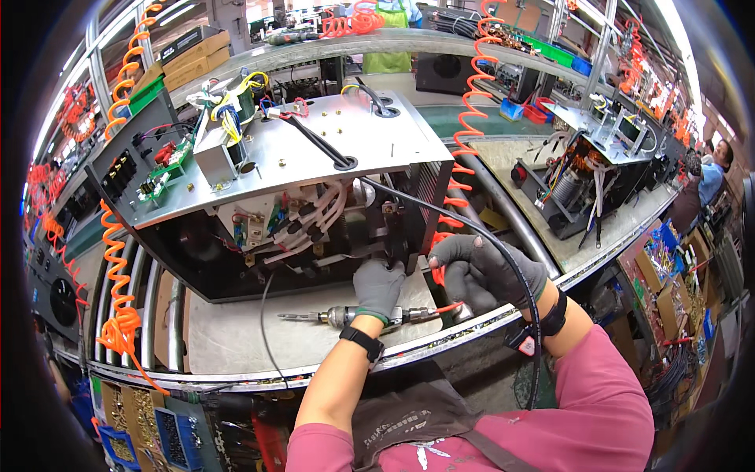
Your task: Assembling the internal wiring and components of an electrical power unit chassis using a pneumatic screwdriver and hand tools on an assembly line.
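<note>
Here the left hand [378, 287] has its gloved fingers [371, 275] curled up against the lower edge of the opened machine chassis [283, 181], empty so far as shows. Just beneath its wrist lies the pneumatic screwdriver [346, 316] — flat on the counter [228, 338], long axis left to right, bit pointing left. The right hand [476, 271] sits beside the tool's hose end, fingers closed loosely about the black cable [515, 267] — slightly farther from the tool's body.

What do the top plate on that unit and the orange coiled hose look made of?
Top plate: looks like bare sheet metal, matte grey with a dull sheen and screw holes. Coiled hose: likely flexible plastic, glossy orange, holding springy coils.
</note>
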A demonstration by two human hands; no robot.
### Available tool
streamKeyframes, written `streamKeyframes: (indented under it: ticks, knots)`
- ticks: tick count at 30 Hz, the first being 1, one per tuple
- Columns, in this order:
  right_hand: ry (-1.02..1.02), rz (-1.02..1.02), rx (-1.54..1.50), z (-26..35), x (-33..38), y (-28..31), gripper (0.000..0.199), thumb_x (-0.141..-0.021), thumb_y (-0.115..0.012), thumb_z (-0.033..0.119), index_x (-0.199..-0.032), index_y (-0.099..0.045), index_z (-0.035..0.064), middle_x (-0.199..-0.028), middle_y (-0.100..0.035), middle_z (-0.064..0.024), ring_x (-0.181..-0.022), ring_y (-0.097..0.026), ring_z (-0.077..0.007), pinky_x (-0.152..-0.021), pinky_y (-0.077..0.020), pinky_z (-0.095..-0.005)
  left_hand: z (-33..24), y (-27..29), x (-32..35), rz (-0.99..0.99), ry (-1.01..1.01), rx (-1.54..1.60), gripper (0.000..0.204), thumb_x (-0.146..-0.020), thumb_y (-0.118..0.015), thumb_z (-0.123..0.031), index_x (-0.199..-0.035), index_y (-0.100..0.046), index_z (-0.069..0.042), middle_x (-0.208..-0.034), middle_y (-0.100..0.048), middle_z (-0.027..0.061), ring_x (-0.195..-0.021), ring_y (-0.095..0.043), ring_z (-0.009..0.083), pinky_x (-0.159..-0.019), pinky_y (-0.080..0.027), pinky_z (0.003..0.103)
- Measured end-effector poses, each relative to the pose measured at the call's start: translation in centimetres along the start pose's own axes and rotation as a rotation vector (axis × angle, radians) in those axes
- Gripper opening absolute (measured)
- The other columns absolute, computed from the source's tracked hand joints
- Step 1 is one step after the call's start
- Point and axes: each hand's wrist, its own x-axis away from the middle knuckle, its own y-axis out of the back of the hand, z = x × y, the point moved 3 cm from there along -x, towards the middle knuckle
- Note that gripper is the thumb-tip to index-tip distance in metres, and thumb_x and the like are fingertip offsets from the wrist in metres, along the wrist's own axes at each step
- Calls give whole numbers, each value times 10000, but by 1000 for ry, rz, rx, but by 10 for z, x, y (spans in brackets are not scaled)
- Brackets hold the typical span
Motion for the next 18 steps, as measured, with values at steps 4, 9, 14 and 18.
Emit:
streamKeyframes:
  ticks: [4,9,14,18]
  knots:
    - [-28,4,1,-4,-5,9,553,-919,-452,531,-1181,-530,50,-786,-646,-69,-456,-508,-73,-396,-358,-180,6,-29,-8,66,-6,-87,350,-743,-619,-362,-913,-629,-56,-813,-639,185,-765,-623,369,-681,-503,448]
    - [-45,20,-5,-1,-18,11,503,-938,-448,474,-1182,-523,41,-807,-648,-91,-480,-539,-96,-426,-410,-199,9,-42,-16,122,-4,-75,427,-732,-649,-444,-922,-630,-63,-827,-644,175,-786,-630,354,-686,-509,440]
    - [-126,-51,-13,-6,-33,13,393,-972,-430,344,-1169,-511,14,-893,-640,-94,-636,-605,-117,-516,-471,-219,0,-38,-16,157,3,5,429,-738,-648,-466,-937,-642,-86,-867,-655,163,-820,-638,334,-713,-513,416]
    - [-98,-148,213,-5,-65,3,365,-952,-481,318,-1160,-525,22,-957,-632,-89,-802,-609,-132,-663,-500,-257,23,-54,-26,195,104,454,410,-771,-622,-447,-976,-640,-93,-925,-664,139,-846,-647,307,-726,-517,394]
